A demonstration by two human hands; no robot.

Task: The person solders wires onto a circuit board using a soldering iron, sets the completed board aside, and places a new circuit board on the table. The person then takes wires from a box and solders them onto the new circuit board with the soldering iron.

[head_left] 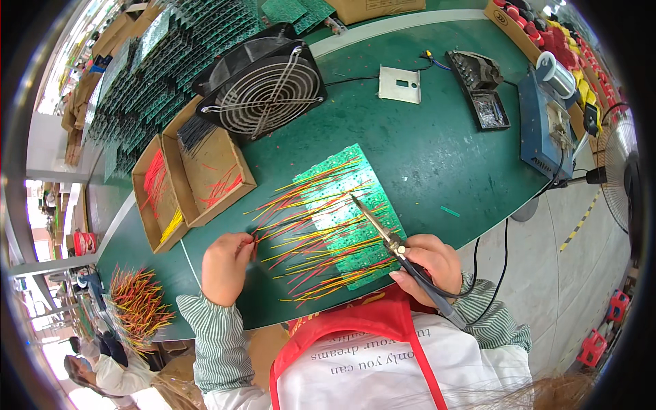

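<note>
A green circuit board panel (380,265) lies on the table in front of me. Rows of red, yellow and black wires (287,243) stick out over its left side. My right hand (437,262) is wrapped round the handle of a soldering iron (390,238), whose tip points up and left over the board. To the left of the wires, my left hand (228,266) pinches the end of a thin wire (258,237) between thumb and fingertips. The wire's far end is lost among the others.
A divided cardboard box (217,164) holds cut wires left of the board. Behind it stand a black fan (263,89) and stacked circuit boards (147,75). A blue soldering station (540,126) with a solder spool (557,75) is at right. Bundled wires (139,307) lie far left.
</note>
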